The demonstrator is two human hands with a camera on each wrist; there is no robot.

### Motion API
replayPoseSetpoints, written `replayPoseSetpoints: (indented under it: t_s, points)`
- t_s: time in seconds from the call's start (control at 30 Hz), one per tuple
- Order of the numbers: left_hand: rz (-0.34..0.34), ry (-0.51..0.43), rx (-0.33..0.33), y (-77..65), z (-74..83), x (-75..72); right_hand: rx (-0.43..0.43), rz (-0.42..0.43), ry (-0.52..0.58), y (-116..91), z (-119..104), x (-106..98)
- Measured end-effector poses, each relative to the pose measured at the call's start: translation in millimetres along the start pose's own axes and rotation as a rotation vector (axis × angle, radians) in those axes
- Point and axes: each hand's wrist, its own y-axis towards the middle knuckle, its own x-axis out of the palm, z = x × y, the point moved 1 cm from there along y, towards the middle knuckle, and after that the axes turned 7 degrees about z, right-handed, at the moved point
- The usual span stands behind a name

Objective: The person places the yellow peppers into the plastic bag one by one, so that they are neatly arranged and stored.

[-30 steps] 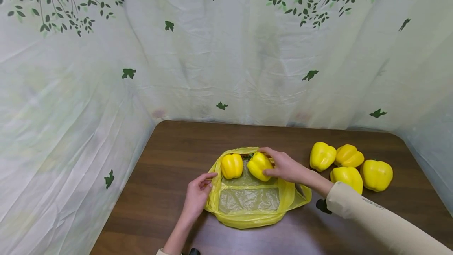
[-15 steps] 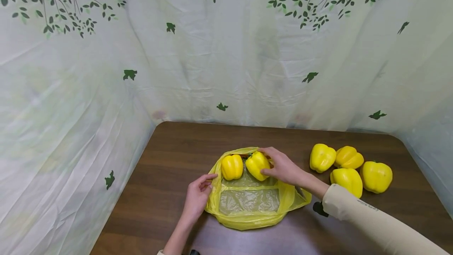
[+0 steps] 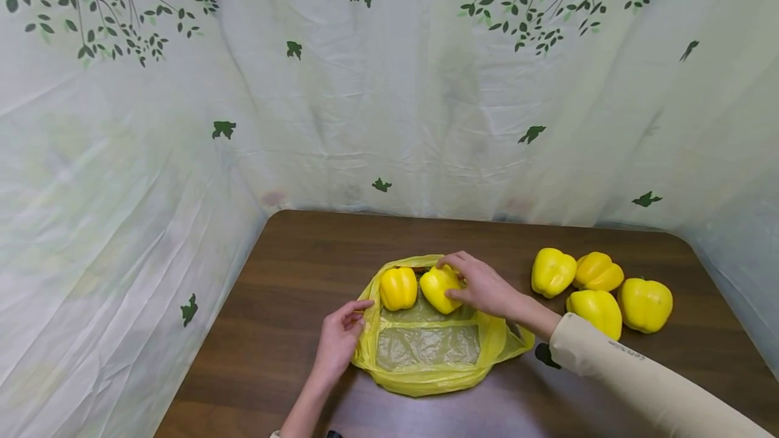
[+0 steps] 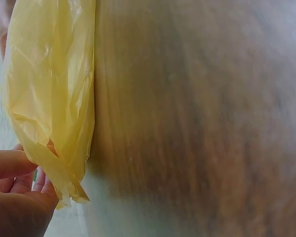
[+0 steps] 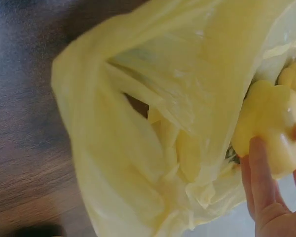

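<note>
A yellow plastic bag (image 3: 420,384) lies on the table with its mouth spread wide. My left hand (image 3: 338,338) pinches its left edge, and the left wrist view shows the thumb (image 4: 10,163) against the film. Inside the bag's far part sits a yellow bell pepper (image 3: 398,288). Beside it, my right hand (image 3: 487,287) grips a second bell pepper (image 3: 439,289), fingers on top and thumb at its near side. The right wrist view shows this held pepper (image 5: 266,118) at the bag's rim, its green stem partly hidden.
Several more yellow bell peppers (image 3: 594,311) stand in a group on the brown wooden table (image 3: 292,255) at the right. A pale curtain (image 3: 414,107) with leaf prints hangs behind and along both sides.
The right hand has shifted slightly left with its pepper, bringing it closer to the other pepper in the bag and turning it a little. The left hand stays at the bag's edge.
</note>
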Motion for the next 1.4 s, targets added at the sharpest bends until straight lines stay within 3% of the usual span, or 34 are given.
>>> replayPoseSetpoints:
  t_s: [0.37, 1.0, 1.4]
  points:
    - [-0.004, -0.009, -0.014, -0.2, 1.4, 0.8, 0.082, 0.041, -0.055, 6, -3, 3]
    - [0.000, -0.006, -0.016, -0.7, 2.1, 1.6, 0.256, 0.120, -0.057, 10, -17, 15]
    - [0.012, 0.006, -0.011, -1.2, 3.5, 1.5, 0.251, 0.130, -0.040, 4, -22, 11]
